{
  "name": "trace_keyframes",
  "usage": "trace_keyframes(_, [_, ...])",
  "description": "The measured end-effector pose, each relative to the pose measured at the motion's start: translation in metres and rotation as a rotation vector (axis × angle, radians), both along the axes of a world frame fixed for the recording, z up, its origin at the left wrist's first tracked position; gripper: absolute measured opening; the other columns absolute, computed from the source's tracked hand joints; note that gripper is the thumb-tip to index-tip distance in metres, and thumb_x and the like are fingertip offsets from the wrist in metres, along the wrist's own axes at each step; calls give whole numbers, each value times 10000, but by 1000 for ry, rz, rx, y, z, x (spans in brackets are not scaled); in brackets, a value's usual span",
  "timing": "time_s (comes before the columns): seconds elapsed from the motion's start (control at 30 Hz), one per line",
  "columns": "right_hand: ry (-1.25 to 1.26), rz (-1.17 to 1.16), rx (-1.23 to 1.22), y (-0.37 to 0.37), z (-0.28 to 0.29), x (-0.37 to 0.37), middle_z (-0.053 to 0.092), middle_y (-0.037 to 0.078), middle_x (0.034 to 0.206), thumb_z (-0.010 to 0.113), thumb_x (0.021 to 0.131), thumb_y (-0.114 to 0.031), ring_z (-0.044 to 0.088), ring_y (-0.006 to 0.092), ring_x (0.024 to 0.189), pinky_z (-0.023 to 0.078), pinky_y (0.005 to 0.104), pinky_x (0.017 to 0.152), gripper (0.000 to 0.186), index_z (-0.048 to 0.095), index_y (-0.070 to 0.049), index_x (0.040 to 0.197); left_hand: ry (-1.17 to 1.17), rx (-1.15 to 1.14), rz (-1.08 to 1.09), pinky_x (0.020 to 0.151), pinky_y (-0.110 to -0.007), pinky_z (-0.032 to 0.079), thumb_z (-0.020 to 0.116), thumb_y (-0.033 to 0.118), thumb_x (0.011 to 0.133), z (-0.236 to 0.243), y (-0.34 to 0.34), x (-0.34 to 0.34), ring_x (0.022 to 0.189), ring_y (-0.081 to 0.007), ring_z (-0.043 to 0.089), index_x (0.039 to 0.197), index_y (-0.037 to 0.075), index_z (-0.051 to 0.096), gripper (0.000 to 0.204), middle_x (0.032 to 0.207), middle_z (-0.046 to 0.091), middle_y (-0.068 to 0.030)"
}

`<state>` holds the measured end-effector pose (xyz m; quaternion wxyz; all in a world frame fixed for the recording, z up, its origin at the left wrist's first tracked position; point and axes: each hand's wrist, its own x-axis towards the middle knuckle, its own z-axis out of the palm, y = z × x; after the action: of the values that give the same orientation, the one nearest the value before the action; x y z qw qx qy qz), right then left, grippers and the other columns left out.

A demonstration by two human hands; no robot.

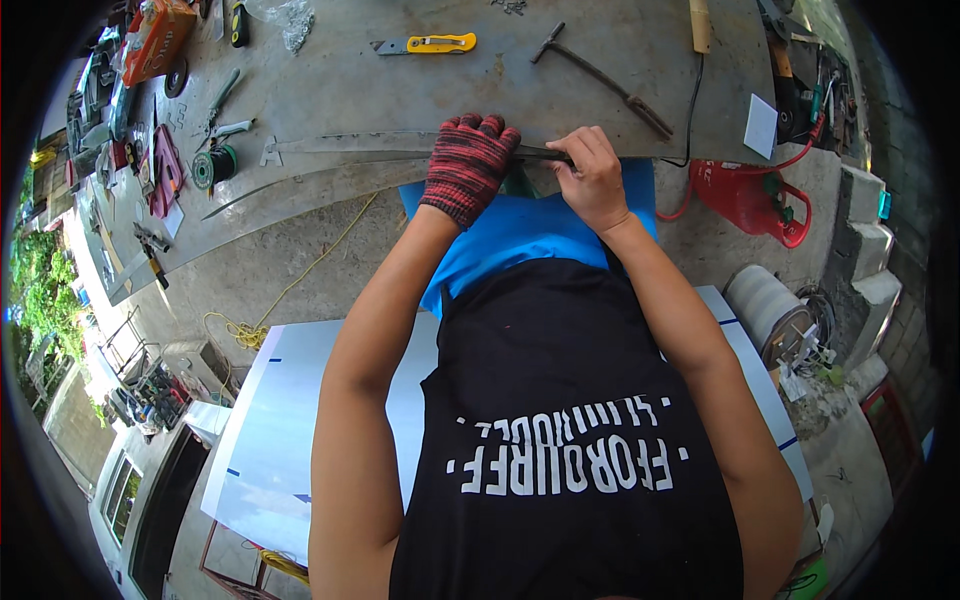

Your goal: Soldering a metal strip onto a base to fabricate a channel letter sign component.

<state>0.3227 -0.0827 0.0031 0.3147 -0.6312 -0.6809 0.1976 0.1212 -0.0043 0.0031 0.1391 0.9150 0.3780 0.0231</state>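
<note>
At the near edge of the metal workbench (630, 30), my left hand (470, 165), in a red and black knit glove, grips a long thin metal strip (330, 142) with curled fingers. Just right of it, my bare right hand (590, 175) pinches a narrow dark metal piece (535, 152) lying along that strip; whether the two are joined I cannot tell. Beyond my hands lie a yellow-handled utility knife (440, 44) and a rusty T-handled tool (590, 75). Pliers (218, 105) and a spool (212, 167) sit to the left.
A red gas cylinder (740, 205) with a hose stands below the bench's right side, near a grey drum (760, 305) and concrete blocks (865, 230). Behind me is a large white panel (260, 420). A yellow cord (250, 330) crosses the floor at left.
</note>
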Motion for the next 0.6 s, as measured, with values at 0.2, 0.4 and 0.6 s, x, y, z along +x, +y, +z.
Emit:
trace_keyframes(0.2, [-21,-41,2,0,0,-7,598,58,895,802,706,-30,603,283,914,462,398,756,239,666,-90,894,17,-34,-20,942,-480,493,777,329,805,0,1,-2,1099,-334,647,1108,146,693,364,1167,684,-102])
trace_keyframes(0.4, [-59,-47,14,-2,-2,-7,603,66,933,809,720,-37,600,288,935,463,396,779,268,661,-85,938,13,-21,-49,934,-478,499,779,337,802,-1,3,-1,1083,-328,653,1105,145,690,369,1154,683,-100])
trace_keyframes(0.6, [-19,47,67,1,10,3,625,84,1039,812,723,-20,601,302,983,504,409,874,347,660,-67,1031,-165,41,-34,932,-473,499,793,309,792,-5,-1,-7,1075,-321,653,1078,137,675,354,1149,684,-91])
